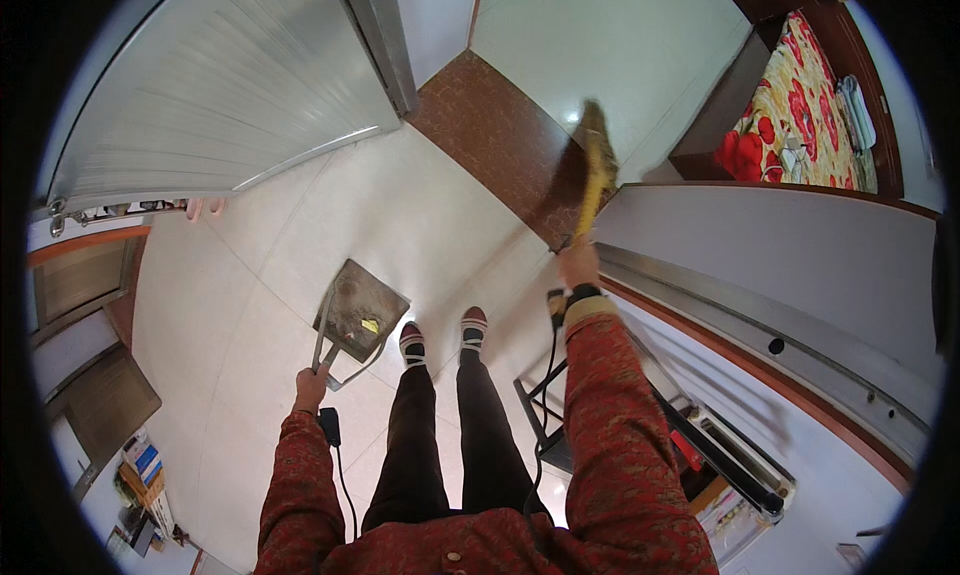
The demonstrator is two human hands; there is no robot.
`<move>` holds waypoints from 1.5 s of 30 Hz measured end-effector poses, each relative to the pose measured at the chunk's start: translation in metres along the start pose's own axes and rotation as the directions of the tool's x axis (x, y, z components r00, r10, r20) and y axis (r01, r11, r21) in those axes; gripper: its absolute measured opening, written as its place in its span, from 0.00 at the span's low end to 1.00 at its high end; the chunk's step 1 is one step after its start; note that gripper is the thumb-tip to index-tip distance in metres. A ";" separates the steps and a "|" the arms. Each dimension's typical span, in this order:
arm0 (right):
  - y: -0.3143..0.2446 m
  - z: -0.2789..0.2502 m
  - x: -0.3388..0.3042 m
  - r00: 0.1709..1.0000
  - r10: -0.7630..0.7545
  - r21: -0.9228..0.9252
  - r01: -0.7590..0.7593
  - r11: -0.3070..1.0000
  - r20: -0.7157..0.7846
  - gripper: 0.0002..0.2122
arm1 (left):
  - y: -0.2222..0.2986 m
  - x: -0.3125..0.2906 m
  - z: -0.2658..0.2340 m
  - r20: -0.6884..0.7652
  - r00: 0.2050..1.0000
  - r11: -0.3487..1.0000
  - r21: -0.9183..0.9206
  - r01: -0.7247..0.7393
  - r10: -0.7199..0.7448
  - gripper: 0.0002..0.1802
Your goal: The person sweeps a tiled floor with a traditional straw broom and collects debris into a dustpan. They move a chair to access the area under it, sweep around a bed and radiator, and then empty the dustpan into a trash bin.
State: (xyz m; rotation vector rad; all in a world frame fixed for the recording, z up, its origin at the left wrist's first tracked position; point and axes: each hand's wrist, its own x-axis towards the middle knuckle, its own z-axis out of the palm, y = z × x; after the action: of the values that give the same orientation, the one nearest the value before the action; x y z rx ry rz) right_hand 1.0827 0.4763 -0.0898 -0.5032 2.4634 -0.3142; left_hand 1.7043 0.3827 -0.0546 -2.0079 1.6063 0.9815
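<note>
1. Left hand: fingers closed round the dustpan handle; pan sits ahead of that hand, left of the slippers. Can't tell if it touches the pale floor
2. Pan's inner face looks upward, probably what keeps the yellow scrap from sliding out
3. Right hand: fingers wrapped round the near end of the yellow broom; finger detail too small to read
4. Right arm is stretched well forward, likely for reach: broom head is out by the brown threshold strip, blurred, so floor contact can't be told
5. One tool per side, well apart; seems to keep both off the feet
6. Metal door stands left of the strip, apparently leaving the broom room
</note>
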 end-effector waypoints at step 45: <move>-0.007 0.018 -0.146 0.878 -0.272 -0.385 0.426 0.818 0.394 0.34 | 0.004 -0.005 -0.005 0.016 0.999 0.999 0.009 0.041 -0.041 0.30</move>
State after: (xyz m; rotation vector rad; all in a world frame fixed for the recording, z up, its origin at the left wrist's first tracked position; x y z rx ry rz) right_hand 1.2051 0.5298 -0.0273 -1.1330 2.0980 0.2163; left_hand 1.7014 0.3816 -0.0475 -2.0143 1.5521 0.9710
